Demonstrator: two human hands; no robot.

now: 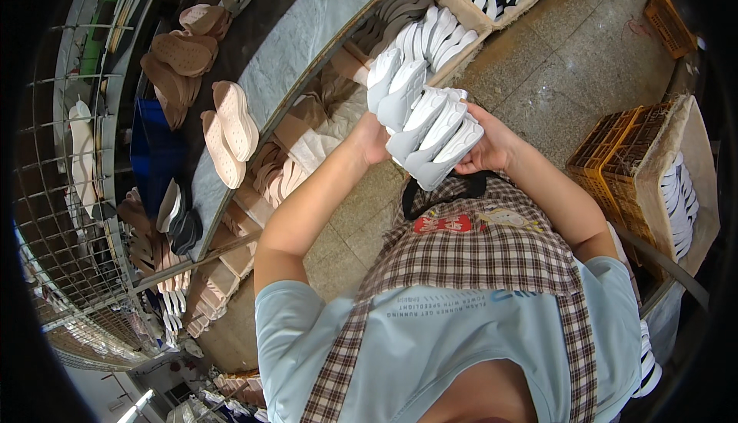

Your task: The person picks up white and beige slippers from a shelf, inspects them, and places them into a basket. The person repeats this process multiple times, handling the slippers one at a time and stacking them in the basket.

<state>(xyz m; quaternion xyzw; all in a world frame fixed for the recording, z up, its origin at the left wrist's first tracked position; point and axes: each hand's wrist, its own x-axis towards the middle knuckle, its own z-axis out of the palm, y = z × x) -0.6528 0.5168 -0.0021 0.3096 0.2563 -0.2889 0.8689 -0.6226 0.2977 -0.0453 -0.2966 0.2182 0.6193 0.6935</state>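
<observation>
At one o'clock from the centre, a bundle of white-and-grey soles [442, 134] is held off the floor between two bare hands. The soles are thick, smooth and curved, with sculpted sides; about five are counted, though overlap hides the exact number. The bundle's left side is held by the left hand [374, 138], whose fingers are hidden behind it, so how tightly they are bent cannot be told. Its right side is gripped by the right hand [492, 142], with fingers curled closely around it.

On a grey, marbled table [286, 46] at eleven o'clock, two pale pink soles [234, 121], dotted with small holes, are laid side by side at ten o'clock. Beyond the bundle, two rough-edged tan boxes [466, 55] are filled with white, grey and black soles. Two orange latticed plastic crates are seen, one upper crate [670, 19] at two o'clock and one nearer crate [607, 146] at three. A brown-checked cloth apron [477, 261] is worn.
</observation>
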